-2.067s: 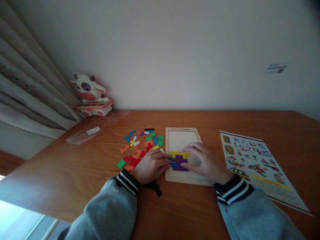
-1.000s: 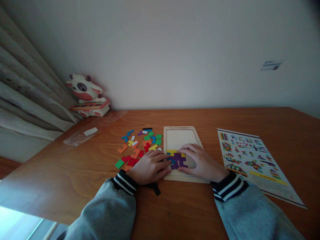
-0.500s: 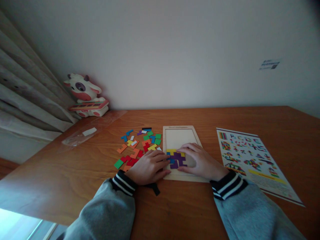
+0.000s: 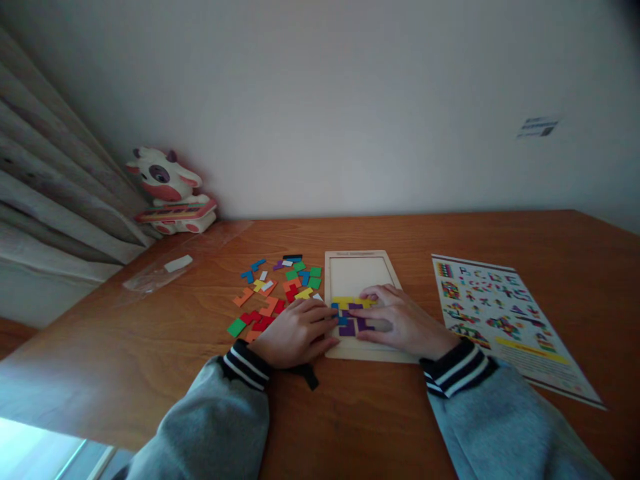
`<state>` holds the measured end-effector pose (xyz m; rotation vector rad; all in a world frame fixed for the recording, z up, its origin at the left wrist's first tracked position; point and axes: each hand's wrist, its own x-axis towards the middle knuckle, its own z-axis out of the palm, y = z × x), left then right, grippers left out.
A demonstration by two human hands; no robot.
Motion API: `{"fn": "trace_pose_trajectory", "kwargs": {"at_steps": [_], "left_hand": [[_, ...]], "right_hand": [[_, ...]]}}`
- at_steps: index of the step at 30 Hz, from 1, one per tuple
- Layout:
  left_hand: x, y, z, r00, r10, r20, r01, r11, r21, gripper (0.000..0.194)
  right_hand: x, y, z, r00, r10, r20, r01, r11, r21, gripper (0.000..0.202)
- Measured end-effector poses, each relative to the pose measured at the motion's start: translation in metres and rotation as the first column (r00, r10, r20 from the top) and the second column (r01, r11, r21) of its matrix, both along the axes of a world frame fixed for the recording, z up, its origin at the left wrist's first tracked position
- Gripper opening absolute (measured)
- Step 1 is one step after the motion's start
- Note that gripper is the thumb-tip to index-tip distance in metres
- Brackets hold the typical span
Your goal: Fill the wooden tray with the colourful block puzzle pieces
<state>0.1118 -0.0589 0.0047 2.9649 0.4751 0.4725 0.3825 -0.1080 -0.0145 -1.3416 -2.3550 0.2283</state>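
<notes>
Yellow, blue and purple puzzle pieces (image 4: pixel 347 330) lie together in the near left part of my wooden tray (image 4: pixel 363 357). My right hand (image 4: pixel 403 321), fingers spread and bent, touches the purple ones; my left hand (image 4: pixel 296 333) curls loosely at the tray's left edge, its grip hidden. Loose coloured pieces (image 4: pixel 269 305) scatter left on the wooden table (image 4: pixel 373 420), a printed sheet (image 4: pixel 505 327) right, a toy cow (image 4: pixel 167 177) by the wall (image 4: pixel 350 113).

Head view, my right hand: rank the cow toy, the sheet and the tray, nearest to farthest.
From the right hand:
1. Tray: directly beneath its fingers.
2. Sheet: just to its right.
3. Cow toy: far left, at the back near the wall.
</notes>
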Motion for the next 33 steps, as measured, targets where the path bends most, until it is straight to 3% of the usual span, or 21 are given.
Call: {"fn": "trace_pose_trajectory", "kwargs": {"at_steps": [13,20,24,33], "left_hand": [[-0.001,0.001,0.0,1.0,-0.013,0.012,0.013,1.0,-0.015,0.03],[-0.001,0.0,0.0,1.0,-0.003,0.012,0.003,1.0,-0.027,0.03],[0.003,-0.001,0.0,1.0,0.017,0.015,-0.017,1.0,-0.018,0.039],[0.013,0.0,-0.002,0.999,0.016,-0.045,-0.023,0.986,-0.166,0.055]], "right_hand": [[-0.005,0.0,-0.003,0.999,0.002,-0.045,-0.002,1.0,-0.005,0.041],[-0.011,0.0,-0.004,0.993,-0.036,-0.116,0.035,0.999,-0.017,0.067],[-0.013,0.001,-0.005,0.99,-0.055,-0.131,0.053,0.998,-0.017,0.07],[-0.014,0.002,-0.007,0.989,-0.068,-0.132,0.066,0.998,-0.019,0.066]]}}
